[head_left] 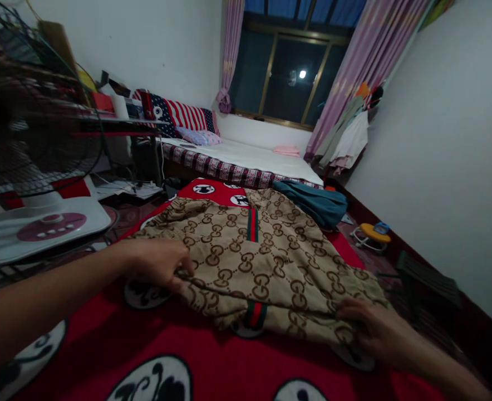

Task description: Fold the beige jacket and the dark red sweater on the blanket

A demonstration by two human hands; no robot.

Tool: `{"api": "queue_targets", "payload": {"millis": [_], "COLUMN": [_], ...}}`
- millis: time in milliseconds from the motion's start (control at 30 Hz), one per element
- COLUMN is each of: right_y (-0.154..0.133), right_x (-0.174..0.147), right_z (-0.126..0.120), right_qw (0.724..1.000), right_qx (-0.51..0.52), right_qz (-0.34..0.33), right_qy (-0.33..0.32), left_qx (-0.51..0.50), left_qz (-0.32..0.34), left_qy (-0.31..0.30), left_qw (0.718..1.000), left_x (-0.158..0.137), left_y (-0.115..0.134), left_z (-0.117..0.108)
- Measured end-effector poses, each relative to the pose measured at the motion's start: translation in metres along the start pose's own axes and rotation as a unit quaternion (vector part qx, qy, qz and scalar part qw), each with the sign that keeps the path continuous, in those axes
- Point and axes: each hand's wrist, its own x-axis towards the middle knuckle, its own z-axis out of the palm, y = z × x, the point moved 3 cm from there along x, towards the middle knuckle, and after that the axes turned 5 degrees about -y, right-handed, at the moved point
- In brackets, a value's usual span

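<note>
1. Left hand [162, 266]: fingers curled down and closed on the near-left edge of the tan GG-monogram garment [246, 262], pinching a fold of cloth.
2. Right hand [365, 323]: closed on the same garment at its near-right corner, fingers bent over the cloth. Thumb hidden, so exact finger placement there couldn't be told.
3. Garment lay spread between the two hands and reached well beyond them. Near edge was folded, with a long crease running from one hand to the other. Exact garment type: couldn't tell.
4. Green-red-green stripes: upper stripe [252, 225] sat beyond the hands, about midway between them; lower stripe [256, 315] sat on the near fold, also between them.
5. Under garment and hands: red blanket [216, 356] with white circles and black figures. It showed on the near side of both hands and past the garment's far edge.
6. Beyond the right hand: bunched teal cloth [313, 201] just beside the garment's far right side. Farther right of it, a yellow-topped stool [372, 233] with a blue item on the seat.
7. Beyond the left hand, off to its left: electric fan [48, 223], blades blurred, on a white base.
8. Well past both hands: bed [246, 150] with white sheet, below a window [294, 78].
</note>
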Motion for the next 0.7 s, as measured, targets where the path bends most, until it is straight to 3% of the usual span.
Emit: {"api": "queue_targets", "payload": {"millis": [67, 133, 200, 267, 367, 533, 700], "right_y": [0.003, 0.009, 0.016, 0.018, 0.016, 0.013, 0.012], "right_x": [0.019, 0.053, 0.099, 0.149, 0.225, 0.329, 0.399], "right_z": [-0.018, -0.041, -0.063, -0.081, -0.093, -0.098, -0.097], "right_qw": [0.998, 0.995, 0.99, 0.973, 0.955, 0.953, 0.956], "right_qx": [0.048, 0.093, 0.114, 0.116, 0.126, 0.096, 0.085], "right_qz": [-0.008, 0.004, 0.036, 0.046, 0.034, 0.087, 0.151], "right_qy": [-0.042, -0.024, 0.078, 0.194, 0.266, 0.274, 0.238], "left_qx": [-0.046, -0.067, -0.073, -0.085, -0.077, -0.079, -0.095], "left_qz": [0.038, 0.073, 0.096, 0.089, 0.054, 0.047, 0.049], "left_qy": [-0.006, 0.075, 0.181, 0.209, 0.227, 0.272, 0.282], "left_qw": [0.998, 0.992, 0.976, 0.97, 0.969, 0.958, 0.953], "left_x": [0.023, 0.056, 0.094, 0.131, 0.168, 0.174, 0.17], "left_y": [0.014, 0.028, 0.041, 0.049, 0.057, 0.06, 0.059], "left_z": [-0.012, -0.019, -0.015, 0.003, 0.034, 0.051, 0.049]}}
